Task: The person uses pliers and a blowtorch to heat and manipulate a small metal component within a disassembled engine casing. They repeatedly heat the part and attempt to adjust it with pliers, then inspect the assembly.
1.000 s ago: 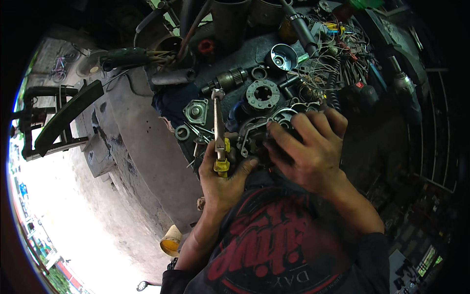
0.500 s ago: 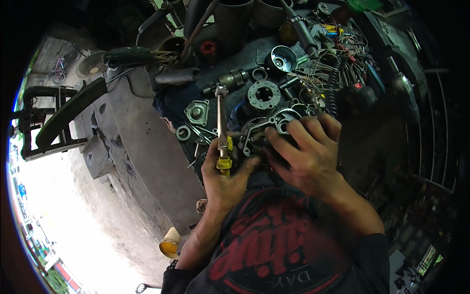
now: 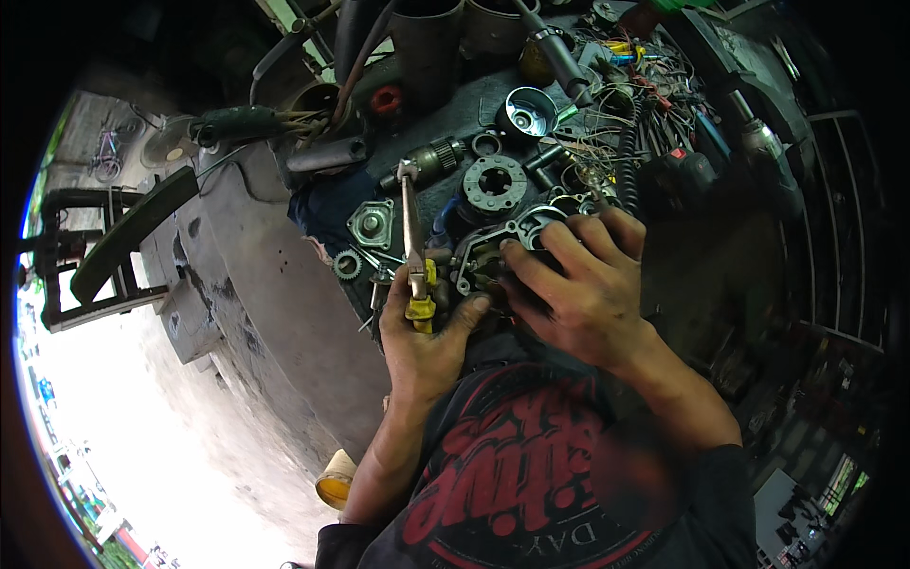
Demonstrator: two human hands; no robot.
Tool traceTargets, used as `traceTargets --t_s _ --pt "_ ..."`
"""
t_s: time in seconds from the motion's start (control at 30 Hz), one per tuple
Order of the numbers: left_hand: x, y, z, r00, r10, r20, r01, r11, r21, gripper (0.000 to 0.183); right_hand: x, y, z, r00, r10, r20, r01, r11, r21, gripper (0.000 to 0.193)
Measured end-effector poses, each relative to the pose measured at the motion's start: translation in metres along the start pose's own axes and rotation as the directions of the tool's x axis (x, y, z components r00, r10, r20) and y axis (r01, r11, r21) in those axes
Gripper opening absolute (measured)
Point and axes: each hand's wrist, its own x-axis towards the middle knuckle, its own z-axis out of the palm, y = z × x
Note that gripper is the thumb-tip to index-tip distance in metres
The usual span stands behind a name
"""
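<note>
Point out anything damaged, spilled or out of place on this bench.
Nothing looks broken or spilled. The bench is crowded with loose metal parts and tangled wires. The left hand grips yellow-handled pliers upright, and the right hand presses on a metal housing.

My right hand (image 3: 583, 299) covers most of the metal housing (image 3: 493, 261), so only its left rim and a bit of its face show. My left hand (image 3: 427, 337) hides the lower grips of the yellow-handled pliers (image 3: 415, 256), and I cannot tell whether the tips touch anything. The tangle of wires and springs (image 3: 616, 114) at the back of the bench (image 3: 275, 275) is too fine to sort. The pipes (image 3: 427, 38) run off the top edge.
</note>
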Motion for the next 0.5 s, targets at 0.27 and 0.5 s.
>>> traceTargets --t_s 0.27,0.5 --pt "0.001 0.0 0.001 1.0 -0.019 0.011 0.019 1.0 -0.011 0.059 -0.002 0.008 -0.002 0.999 0.036 -0.03 -0.036 0.999 0.007 0.036" --pt "0.0 0.003 0.001 0.998 -0.015 0.055 0.014 1.0 0.024 0.06 0.003 0.016 0.007 0.998 0.038 -0.059 -0.034 0.998 0.06 0.034"
